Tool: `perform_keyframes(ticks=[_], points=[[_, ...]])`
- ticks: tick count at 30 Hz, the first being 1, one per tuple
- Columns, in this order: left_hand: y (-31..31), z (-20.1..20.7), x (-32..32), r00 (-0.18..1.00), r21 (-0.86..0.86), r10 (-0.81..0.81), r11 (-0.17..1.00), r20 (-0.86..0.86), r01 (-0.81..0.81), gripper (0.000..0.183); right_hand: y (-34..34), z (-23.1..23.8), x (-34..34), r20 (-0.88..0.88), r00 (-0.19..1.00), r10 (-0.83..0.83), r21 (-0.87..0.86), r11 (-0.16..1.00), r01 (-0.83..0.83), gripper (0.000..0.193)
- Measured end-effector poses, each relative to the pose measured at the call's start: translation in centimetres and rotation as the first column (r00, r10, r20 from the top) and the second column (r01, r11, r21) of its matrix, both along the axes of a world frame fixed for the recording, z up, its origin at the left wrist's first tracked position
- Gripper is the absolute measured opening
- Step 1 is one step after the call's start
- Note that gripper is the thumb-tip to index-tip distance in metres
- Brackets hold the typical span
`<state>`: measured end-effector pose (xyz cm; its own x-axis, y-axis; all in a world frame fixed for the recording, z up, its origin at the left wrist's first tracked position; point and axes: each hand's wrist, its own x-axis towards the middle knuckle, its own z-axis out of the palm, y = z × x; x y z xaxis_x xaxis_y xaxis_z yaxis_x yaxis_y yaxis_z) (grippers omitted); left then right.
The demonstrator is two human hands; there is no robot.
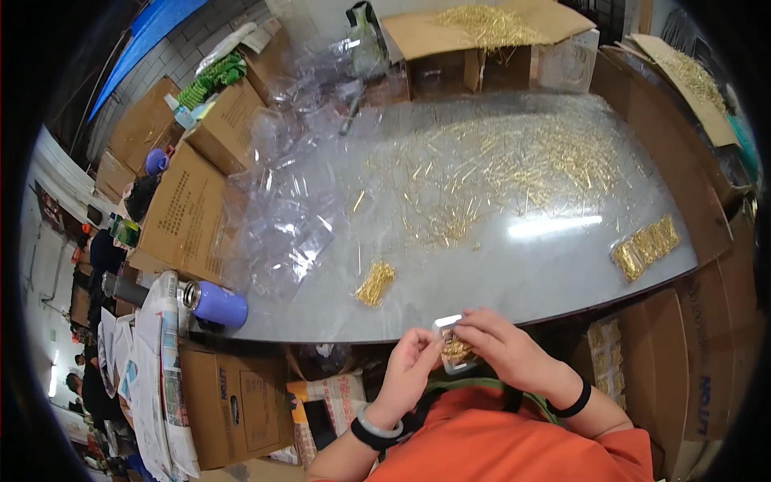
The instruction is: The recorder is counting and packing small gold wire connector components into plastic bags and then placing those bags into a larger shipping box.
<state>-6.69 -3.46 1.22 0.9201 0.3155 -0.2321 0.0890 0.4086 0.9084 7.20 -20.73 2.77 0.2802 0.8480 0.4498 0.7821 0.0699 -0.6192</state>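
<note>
Both hands meet just below the table's near edge, holding a small clear plastic bag (454,352) filled with thin gold pins. My left hand (409,365) pinches the bag's left side; a pale bangle and dark band circle that wrist. My right hand (510,347) covers the bag's top and right side, a black band on its wrist. On the grey table (498,273) a small bundle of gold pins (376,283) lies just ahead of my left hand. A wide scatter of loose gold pins (514,165) covers the far half. Filled gold packets (646,245) lie in a row at the right edge.
Empty clear plastic bags (289,217) pile up on the table's left side. A purple flask (215,304) lies at the near left corner. Cardboard boxes (189,209) line the left, back and right; an open box at the back holds more pins (486,24). Newspapers (165,377) hang at the lower left.
</note>
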Motion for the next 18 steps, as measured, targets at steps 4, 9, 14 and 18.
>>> perform_keyframes(ticks=[4, 9, 14, 18], points=[[0.5, -0.4, 5.8, 0.992, 0.457, 0.106, 0.880, 0.068, -0.126, 0.023, 1.3, -1.4, 3.2, 0.065, 0.980, -0.187, -0.020, 0.982, 0.188, 0.047], [1.4, -0.1, 6.6, 0.975, 0.963, -0.105, 0.210, 0.197, -0.171, 0.054, 0.9, -1.9, 4.5, 0.120, 0.978, -0.169, -0.042, 0.984, 0.175, 0.052], [0.5, -1.3, 7.0, 0.955, 0.985, -0.276, 0.161, 0.110, -0.067, 0.070, 0.3, 0.7, 4.5, -0.155, 0.954, -0.257, -0.009, 0.966, 0.259, 0.057], [0.3, -0.9, 7.0, 0.971, 0.983, -0.234, 0.184, 0.047, -0.003, 0.072, -2.1, 0.6, 4.4, -0.009, 0.925, -0.380, -0.102, 0.920, 0.378, 0.056]])
